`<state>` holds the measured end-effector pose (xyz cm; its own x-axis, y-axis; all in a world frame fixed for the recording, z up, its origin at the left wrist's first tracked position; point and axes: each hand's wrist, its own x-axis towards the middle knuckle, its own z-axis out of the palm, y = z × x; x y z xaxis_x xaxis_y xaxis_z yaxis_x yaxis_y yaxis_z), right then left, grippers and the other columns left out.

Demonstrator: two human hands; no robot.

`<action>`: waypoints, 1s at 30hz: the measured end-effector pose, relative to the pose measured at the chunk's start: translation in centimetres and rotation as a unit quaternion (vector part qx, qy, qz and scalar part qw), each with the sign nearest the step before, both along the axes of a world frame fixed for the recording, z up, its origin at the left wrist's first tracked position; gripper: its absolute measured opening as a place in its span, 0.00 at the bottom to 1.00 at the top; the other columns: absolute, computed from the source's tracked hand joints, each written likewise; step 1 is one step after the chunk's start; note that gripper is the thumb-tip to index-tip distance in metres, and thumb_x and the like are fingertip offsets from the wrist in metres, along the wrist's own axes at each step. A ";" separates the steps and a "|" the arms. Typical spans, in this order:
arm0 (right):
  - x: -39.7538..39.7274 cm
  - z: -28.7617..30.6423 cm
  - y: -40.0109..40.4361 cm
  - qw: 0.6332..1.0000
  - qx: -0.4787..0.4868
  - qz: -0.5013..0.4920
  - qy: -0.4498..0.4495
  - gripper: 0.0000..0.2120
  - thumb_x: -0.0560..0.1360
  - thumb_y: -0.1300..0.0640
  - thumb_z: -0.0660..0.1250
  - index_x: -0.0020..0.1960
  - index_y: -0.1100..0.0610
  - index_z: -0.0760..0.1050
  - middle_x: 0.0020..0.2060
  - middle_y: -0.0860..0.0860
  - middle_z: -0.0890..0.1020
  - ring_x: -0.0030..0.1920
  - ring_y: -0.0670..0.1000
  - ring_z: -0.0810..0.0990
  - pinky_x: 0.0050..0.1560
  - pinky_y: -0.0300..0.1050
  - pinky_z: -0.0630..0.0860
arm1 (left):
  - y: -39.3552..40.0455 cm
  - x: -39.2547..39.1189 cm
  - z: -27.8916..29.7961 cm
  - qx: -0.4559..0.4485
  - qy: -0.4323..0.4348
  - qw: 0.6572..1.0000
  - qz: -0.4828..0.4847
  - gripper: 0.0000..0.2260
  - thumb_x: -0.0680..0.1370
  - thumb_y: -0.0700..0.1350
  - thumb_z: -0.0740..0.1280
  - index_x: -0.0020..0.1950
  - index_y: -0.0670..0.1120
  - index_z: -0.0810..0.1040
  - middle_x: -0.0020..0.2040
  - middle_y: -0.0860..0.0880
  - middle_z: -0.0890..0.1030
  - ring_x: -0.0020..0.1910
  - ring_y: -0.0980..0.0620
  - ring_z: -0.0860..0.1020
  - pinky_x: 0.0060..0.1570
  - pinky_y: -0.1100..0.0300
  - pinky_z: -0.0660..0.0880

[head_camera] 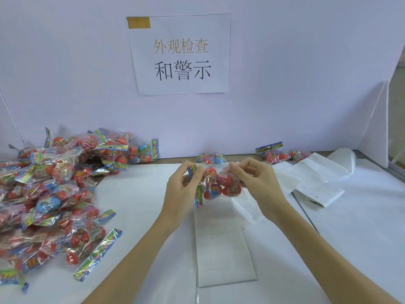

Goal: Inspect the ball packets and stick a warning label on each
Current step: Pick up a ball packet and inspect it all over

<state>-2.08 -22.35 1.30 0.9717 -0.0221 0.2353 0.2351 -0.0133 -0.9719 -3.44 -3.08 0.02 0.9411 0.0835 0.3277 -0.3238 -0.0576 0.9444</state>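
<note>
I see the ball packet (pixel 215 184) held up at frame centre, stretched between both hands above the label sheet (pixel 223 249). My left hand (pixel 183 186) pinches its printed header end; my right hand (pixel 255 179) pinches the clear plastic at the opposite end. A large heap of packets (pixel 50 189) fills the left of the frame, a few packets (pixel 275 153) lie at upper right, and a wall sign (pixel 180 54) hangs above.

A factory inspection station: printed station sign (pixel 179 54) on the partition beyond the hands, heaped ball packets (pixel 48 194) left.
</note>
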 end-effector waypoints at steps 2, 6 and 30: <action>0.0 0.1 -0.1 0.998 0.057 0.007 0.029 0.14 0.79 0.53 0.73 0.37 0.56 0.77 0.40 0.58 0.85 0.40 0.52 0.82 0.40 0.43 0.78 | 0.3 0.3 0.0 0.018 -0.007 1.000 0.019 0.11 0.85 0.47 0.65 0.46 0.45 0.79 0.42 0.44 0.84 0.43 0.46 0.85 0.41 0.58 0.80; -0.2 0.0 0.3 0.993 0.083 0.049 0.060 0.09 0.82 0.53 0.69 0.46 0.58 0.80 0.45 0.56 0.87 0.42 0.52 0.84 0.38 0.39 0.80 | 0.3 0.4 0.0 0.021 -0.008 0.999 0.048 0.11 0.86 0.47 0.63 0.47 0.44 0.79 0.41 0.49 0.85 0.42 0.50 0.86 0.37 0.62 0.81; 0.4 -0.7 -0.8 0.977 0.046 0.181 0.101 0.21 0.80 0.49 0.68 0.63 0.65 0.79 0.52 0.62 0.87 0.49 0.60 0.88 0.48 0.44 0.83 | 0.3 1.0 -0.3 -0.008 0.014 0.999 0.030 0.04 0.83 0.43 0.69 0.54 0.50 0.84 0.41 0.38 0.83 0.34 0.41 0.86 0.36 0.59 0.82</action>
